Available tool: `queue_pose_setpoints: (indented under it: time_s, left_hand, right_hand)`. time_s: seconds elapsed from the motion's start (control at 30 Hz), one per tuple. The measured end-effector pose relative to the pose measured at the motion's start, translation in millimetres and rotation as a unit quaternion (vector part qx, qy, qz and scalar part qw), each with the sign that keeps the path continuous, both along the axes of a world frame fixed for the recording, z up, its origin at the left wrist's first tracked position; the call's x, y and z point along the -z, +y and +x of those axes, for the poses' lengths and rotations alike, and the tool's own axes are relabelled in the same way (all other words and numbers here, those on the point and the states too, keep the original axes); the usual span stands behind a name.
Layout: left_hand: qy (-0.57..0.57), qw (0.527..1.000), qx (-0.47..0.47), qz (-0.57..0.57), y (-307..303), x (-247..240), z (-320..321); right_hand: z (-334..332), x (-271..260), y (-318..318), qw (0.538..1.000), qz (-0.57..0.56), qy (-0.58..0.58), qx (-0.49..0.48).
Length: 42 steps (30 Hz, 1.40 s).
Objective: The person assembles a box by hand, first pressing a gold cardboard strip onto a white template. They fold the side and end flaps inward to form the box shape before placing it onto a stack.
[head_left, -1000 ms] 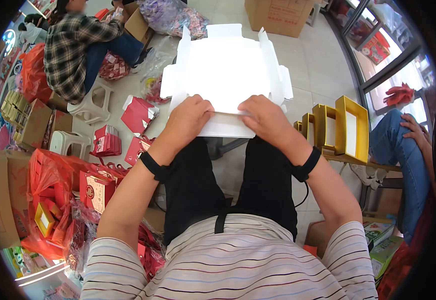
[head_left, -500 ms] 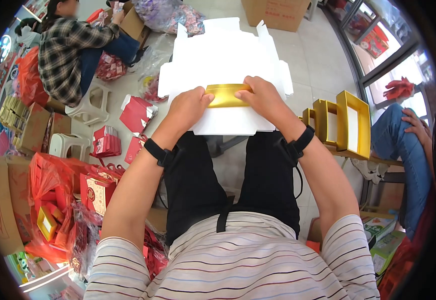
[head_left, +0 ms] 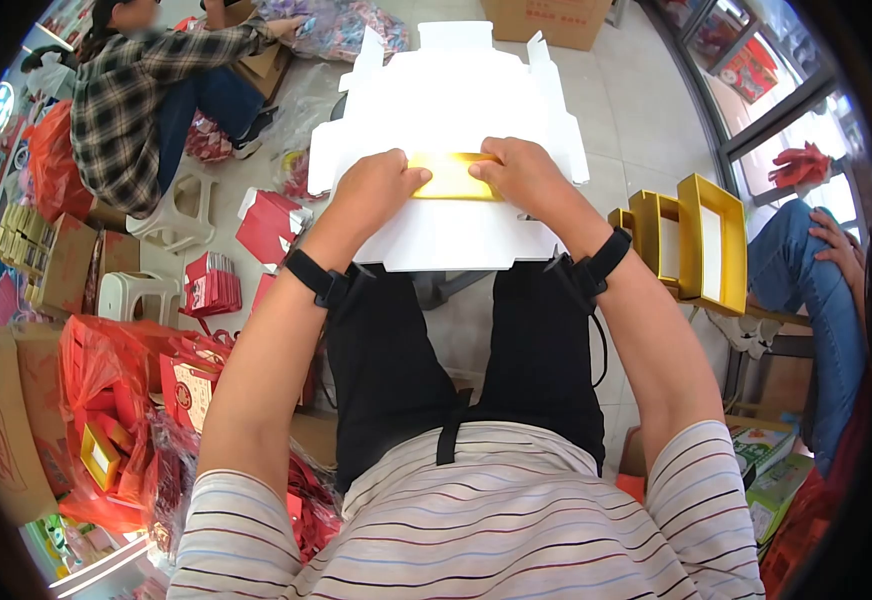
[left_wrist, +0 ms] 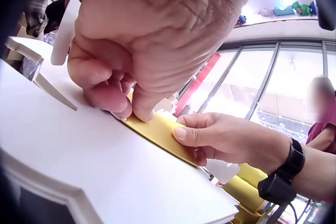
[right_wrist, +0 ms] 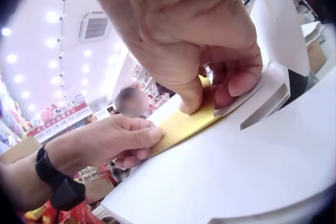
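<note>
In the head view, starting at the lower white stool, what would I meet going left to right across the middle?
Lower white stool → red packets → left hand → gold strip → right hand → gold boxes → blue-jeaned leg.

Passable over floor (head_left: 608, 110) right of white cardboard (head_left: 446, 110). Obstructed at its far corners by raised flaps (head_left: 546, 72), nearer right by yellow boxes (head_left: 694, 250), left by red carton (head_left: 271, 228).

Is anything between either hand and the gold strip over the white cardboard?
Nothing visible is: the left hand and the right hand grip the gold strip at its two ends, thumbs directly on its surface.
</note>
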<state>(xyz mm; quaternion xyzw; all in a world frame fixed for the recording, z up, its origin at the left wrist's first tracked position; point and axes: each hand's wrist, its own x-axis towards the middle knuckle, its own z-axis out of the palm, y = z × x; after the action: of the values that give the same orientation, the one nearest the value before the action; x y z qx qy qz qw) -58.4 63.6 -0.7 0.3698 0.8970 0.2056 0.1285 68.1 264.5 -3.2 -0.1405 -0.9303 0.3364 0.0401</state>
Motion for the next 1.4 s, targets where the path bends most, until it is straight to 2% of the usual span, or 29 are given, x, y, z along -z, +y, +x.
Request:
queue_pose_setpoints:
  time_s: [0.07, 0.17, 0.27, 0.47, 0.57, 0.97, 1.27, 1.37, 1.4]
  left_hand:
    - [-0.061, 0.998, -0.008, -0.003, 1, -1, -6]
    - [-0.081, 0.996, -0.019, -0.022, 3, -9, -3]
    - [-0.034, 0.999, -0.007, -0.002, 2, 2, -5]
    - [-0.011, 1.0, -0.008, -0.017, 5, -1, 0]
    - [0.069, 0.997, 0.013, -0.006, 4, 12, 0]
    - [0.06, 0.996, 0.039, -0.046, 10, -1, 1]
    - [0.107, 0.992, -0.004, -0.065, 10, -11, 9]
    - [0.243, 0.953, 0.177, 0.042, 4, 5, 2]
    - [0.203, 0.959, 0.19, 0.057, 2, 2, 1]
  right_hand:
    - [-2, -1, -1, 1.0, 0.017, -0.012, 0.011]
    - [-2, 1, -4, 0.999, 0.037, -0.014, 0.021]
    - [-2, 2, -6, 0.998, 0.047, -0.017, 0.033]
    - [-1, 5, -7, 0.998, 0.063, -0.005, 0.031]
    - [1, 6, -9, 0.997, 0.068, 0.006, 0.036]
    - [0, 5, -10, 0.996, 0.087, 0.005, 0.034]
    - [1, 6, -9, 0.997, 0.071, 0.02, 0.022]
    - [3, 4, -10, 0.998, 0.052, 0.021, 0.03]
    - [3, 3, -10, 0.998, 0.045, 0.021, 0.034]
